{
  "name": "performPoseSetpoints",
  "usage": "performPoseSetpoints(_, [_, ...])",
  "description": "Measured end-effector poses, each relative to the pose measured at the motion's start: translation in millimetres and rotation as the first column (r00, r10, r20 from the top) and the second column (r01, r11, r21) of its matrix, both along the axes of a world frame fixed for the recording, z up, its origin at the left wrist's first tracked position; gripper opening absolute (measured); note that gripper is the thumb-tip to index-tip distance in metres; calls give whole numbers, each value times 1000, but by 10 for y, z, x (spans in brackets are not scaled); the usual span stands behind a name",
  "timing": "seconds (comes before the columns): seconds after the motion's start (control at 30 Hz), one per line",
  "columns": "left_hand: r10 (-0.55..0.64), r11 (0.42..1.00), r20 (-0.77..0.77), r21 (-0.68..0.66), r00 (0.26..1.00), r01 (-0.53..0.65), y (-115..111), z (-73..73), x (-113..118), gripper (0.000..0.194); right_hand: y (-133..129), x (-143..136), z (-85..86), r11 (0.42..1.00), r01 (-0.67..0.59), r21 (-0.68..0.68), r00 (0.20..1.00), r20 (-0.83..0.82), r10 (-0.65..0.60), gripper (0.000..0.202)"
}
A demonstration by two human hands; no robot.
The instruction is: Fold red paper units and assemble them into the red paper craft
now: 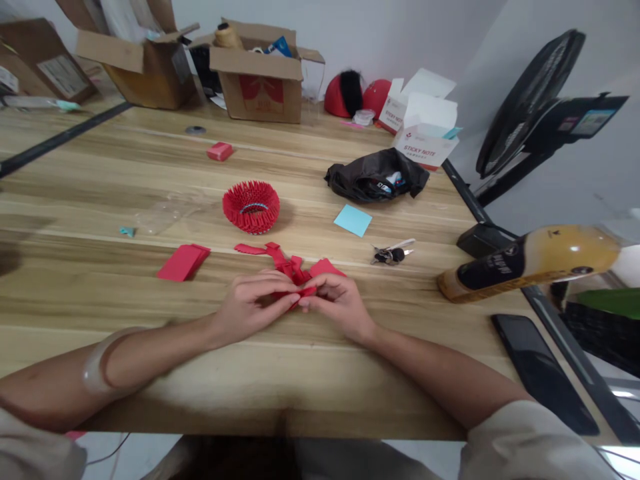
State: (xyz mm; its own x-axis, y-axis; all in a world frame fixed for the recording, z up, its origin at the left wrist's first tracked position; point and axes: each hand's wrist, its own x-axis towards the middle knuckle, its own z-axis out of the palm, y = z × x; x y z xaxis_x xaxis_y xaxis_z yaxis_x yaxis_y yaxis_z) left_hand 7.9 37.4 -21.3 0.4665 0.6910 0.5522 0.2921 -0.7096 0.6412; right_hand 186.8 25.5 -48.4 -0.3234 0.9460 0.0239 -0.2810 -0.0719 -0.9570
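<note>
Between my fingertips is a small folded piece of red paper (306,292), pinched from both sides. My left hand (253,303) grips its left end with thumb and fingers. On its right end, my right hand (343,307) closes with thumb and forefinger. Just beyond the hands lie several folded red paper pieces (280,259) in a loose heap, beside a few flat red sheets (327,267). A stack of red paper (183,262) rests to the left. Farther back stands a round bowl of interlocked red paper pieces (251,208) with a light blue ring inside.
A blue paper square (353,220), keys (393,253) and a black bag (377,175) lie to the right. A drink bottle (525,263) and a phone (545,373) are near the right edge. Cardboard boxes (260,87) and sticky-note boxes (425,133) line the back; a fan (530,100) stands right.
</note>
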Motion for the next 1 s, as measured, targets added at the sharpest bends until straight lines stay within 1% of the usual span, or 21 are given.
performPoseSetpoints(0.1, [2, 1000, -5, 11, 1000, -2, -6, 10, -2, 9, 6, -3, 1, 1000, 5, -4, 1000, 15, -5, 21])
performPoseSetpoints(0.23, [61, 998, 7, 34, 998, -61, -16, 14, -6, 10, 0, -16, -9, 999, 41, 34, 998, 51, -42, 23])
performPoseSetpoints(0.4, [29, 999, -12, 34, 1000, -28, -11, 10, -5, 6, -9, -16, -47, 999, 39, 19, 996, 85, -41, 27])
performPoseSetpoints(0.5, [2, 1000, 1, 31, 1000, -2, -9, -1, -8, 10, -6, -5, -65, 1000, 27, -5, 996, 81, -27, 27])
performPoseSetpoints(0.57, [1, 1000, 0, 24, 1000, -1, -13, -7, -11, 8, -5, -3, -65, 999, 24, -21, 997, 75, -22, 27])
performPoseSetpoints(0.67, [55, 998, 8, 6, 998, -55, -23, -15, -15, 5, -11, -8, -40, 999, 24, -24, 997, 69, -23, 27])
performPoseSetpoints(0.8, [145, 988, 19, -46, 989, -144, -34, -19, -10, 7, -17, -4, 9, 1000, 18, 25, 998, 52, -20, 18])
performPoseSetpoints(0.9, [154, 985, 33, -83, 987, -151, -35, -15, -1, 7, -11, 5, 17, 999, 23, 47, 999, 48, -25, 16])
performPoseSetpoints(1.0, [157, 983, 28, -102, 987, -153, -35, -13, 1, 7, -5, 10, 4, 999, 22, 39, 999, 46, -24, 15])
